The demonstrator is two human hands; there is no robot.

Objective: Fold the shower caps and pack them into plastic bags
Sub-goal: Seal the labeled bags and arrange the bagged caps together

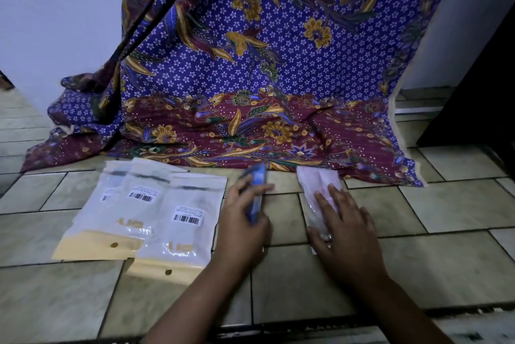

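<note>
A folded blue shower cap (257, 189) stands on edge on the tiled floor, blurred, and my left hand (242, 221) curls its fingers round it. To the right lies a pale pink shower cap (315, 182), partly flattened. My right hand (344, 223) rests on its near half with fingers spread and straight. Three white plastic bags with barcode labels lie overlapping at the left: the far-left bag (97, 204), the middle bag (139, 201) and the nearest bag (184, 221), all with yellow bottom strips.
A large purple and maroon batik cloth (267, 70) hangs at the back and spreads onto the floor just behind the caps. The tiled floor (434, 235) stretches to the right. A dark piece of furniture (479, 87) stands at the far right.
</note>
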